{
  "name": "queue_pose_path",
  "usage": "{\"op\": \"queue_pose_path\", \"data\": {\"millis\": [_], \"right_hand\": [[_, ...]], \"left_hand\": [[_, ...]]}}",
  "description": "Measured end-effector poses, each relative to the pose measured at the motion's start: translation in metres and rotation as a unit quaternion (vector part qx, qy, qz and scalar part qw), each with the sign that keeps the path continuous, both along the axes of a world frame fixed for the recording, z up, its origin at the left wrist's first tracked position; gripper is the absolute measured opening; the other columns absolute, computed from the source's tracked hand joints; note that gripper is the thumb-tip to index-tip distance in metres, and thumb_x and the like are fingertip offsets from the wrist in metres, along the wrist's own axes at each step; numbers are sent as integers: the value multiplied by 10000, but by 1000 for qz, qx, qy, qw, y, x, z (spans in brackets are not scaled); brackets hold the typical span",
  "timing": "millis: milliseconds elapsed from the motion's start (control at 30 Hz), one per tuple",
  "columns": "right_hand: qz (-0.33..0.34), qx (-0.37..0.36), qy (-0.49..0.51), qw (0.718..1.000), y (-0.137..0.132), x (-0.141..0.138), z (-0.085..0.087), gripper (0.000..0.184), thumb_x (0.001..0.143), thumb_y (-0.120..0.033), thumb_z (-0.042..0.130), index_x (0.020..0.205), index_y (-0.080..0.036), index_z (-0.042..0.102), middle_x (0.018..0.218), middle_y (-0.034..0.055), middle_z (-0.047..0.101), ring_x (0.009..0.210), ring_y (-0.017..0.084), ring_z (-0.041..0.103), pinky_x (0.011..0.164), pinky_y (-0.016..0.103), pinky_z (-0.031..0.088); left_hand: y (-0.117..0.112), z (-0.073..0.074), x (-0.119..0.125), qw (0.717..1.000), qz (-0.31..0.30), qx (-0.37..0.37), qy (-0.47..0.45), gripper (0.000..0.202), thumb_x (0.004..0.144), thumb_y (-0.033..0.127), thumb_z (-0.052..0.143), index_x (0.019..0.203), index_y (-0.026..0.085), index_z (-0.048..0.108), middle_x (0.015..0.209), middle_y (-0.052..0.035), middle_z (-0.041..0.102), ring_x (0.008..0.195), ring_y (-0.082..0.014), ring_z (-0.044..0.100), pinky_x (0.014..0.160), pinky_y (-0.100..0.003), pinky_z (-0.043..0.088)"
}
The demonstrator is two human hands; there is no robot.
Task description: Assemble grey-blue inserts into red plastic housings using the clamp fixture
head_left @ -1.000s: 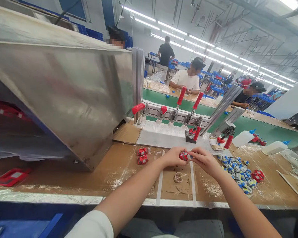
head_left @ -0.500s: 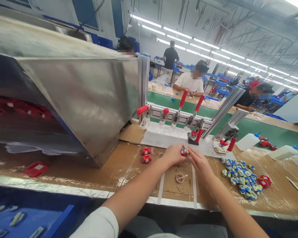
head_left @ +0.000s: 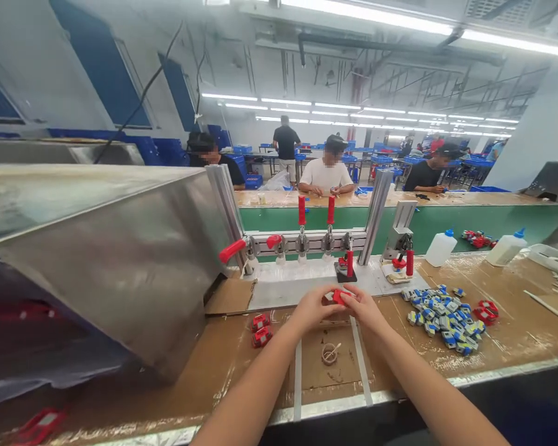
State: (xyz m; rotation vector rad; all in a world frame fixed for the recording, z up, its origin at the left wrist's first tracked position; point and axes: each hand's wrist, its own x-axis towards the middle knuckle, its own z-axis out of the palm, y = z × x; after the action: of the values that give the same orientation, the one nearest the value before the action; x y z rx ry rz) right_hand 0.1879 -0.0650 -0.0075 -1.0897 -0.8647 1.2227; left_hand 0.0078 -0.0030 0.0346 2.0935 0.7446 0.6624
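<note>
Above the front middle of the bench, my left hand [head_left: 312, 308] and my right hand [head_left: 361, 306] meet around a small red plastic part [head_left: 339, 297]. The fingers of both are closed on it and cover much of it. Below them on the cardboard stands a small round cup [head_left: 329, 354] with a thin stick in it. Left of my left hand lie two red and grey parts [head_left: 261, 331]. To the right of my right hand is a heap of blue, white and yellow pieces [head_left: 445, 316], with more red parts [head_left: 486, 312] beside it.
Behind my hands stands a metal frame with red-handled toggle clamps [head_left: 302, 238]; another clamp [head_left: 402, 257] is on its right. Two white bottles with blue caps [head_left: 441, 248] stand further right. A large sheet-metal housing [head_left: 167, 248] rises at left. Co-workers [head_left: 326, 170] sit across the bench.
My view has levelled and swung. My hands still hold the red part together, now turned so its red face shows, with my right fingers over it.
</note>
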Motion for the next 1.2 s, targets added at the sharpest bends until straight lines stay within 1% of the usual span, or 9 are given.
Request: {"op": "queue_pose_path", "data": {"millis": [167, 267, 367, 467, 667, 767, 867, 967, 1200], "right_hand": [[27, -23, -7, 999, 6, 12, -4, 655, 733, -598, 808, 1220, -212, 601, 860, 58, 779, 815, 258, 762, 747, 401, 609], [-40, -28, -134, 990, 21, 32, 1, 570, 814, -685, 661, 1123, -211, 600, 797, 52, 746, 671, 239, 707, 592, 361, 548], [-143, 49, -273, 950, 42, 55, 12, 473, 854, -672, 582, 966, -213, 564, 865, 48, 700, 792, 224, 660, 698, 355, 509], [-117, 98, -304, 940, 61, 63, 23, 417, 855, -637, 557, 860, -223, 515, 790, 0, 624, 784, 206, 599, 751, 352, 469], [-58, 137, -249, 957, 60, 60, 38, 348, 859, -568, 558, 918, -235, 474, 747, -19, 625, 711, 188, 595, 694, 319, 451], [-32, 152, -72, 985, 53, 62, 47, 286, 851, -452, 576, 1005, -240, 461, 715, -7, 666, 684, 202, 631, 642, 304, 430], [-1, 171, 104, 980, 50, 60, 58, 346, 688, -229, 645, 982, -250, 462, 723, -3, 697, 700, 209, 661, 652, 298, 442], [-1, 202, 156, 967, 52, 53, 71, 396, 599, -118, 618, 937, -255, 467, 735, -18, 699, 698, 195, 662, 668, 294, 456], [-50, 264, 135, 954, 62, 43, 90, 387, 673, -124, 641, 1018, -250, 519, 808, 12, 721, 739, 186, 634, 677, 299, 459]], "left_hand": [[9, -13, 17, 997, -9, -48, -53, 368, 775, 389, 779, 1091, 203, 747, 1000, -29, 767, 901, -206, 677, 826, -301, 528], [24, -19, 27, 997, 31, -54, -48, 394, 749, 408, 796, 1078, 200, 737, 1041, -49, 772, 975, -242, 692, 892, -339, 538], [49, -23, 35, 997, 72, -20, -26, 392, 731, 390, 813, 1073, 215, 734, 1108, -59, 763, 1064, -266, 673, 991, -382, 502], [71, -25, 40, 999, 48, 6, -18, 408, 691, 372, 852, 1046, 201, 746, 1112, -62, 761, 1101, -265, 661, 1052, -382, 454], [85, -28, 41, 1000, -2, 5, -30, 407, 678, 390, 862, 1014, 183, 764, 1084, -66, 774, 1066, -256, 684, 1014, -344, 476], [84, -32, 42, 999, 9, 5, -38, 421, 639, 353, 883, 1010, 188, 772, 1098, -71, 775, 1083, -275, 680, 1025, -353, 469], [82, -35, 45, 999, 27, 0, -47, 398, 653, 331, 865, 1014, 189, 773, 1060, -62, 781, 1053, -275, 688, 992, -346, 486], [83, -39, 49, 997, 59, -5, -55, 364, 682, 340, 837, 1007, 193, 764, 1003, -44, 782, 994, -265, 698, 944, -339, 504], [93, -61, 73, 974, 217, -4, -57, 353, 828, 386, 703, 1129, 201, 695, 1107, -74, 749, 1041, -255, 675, 936, -355, 494]]}}
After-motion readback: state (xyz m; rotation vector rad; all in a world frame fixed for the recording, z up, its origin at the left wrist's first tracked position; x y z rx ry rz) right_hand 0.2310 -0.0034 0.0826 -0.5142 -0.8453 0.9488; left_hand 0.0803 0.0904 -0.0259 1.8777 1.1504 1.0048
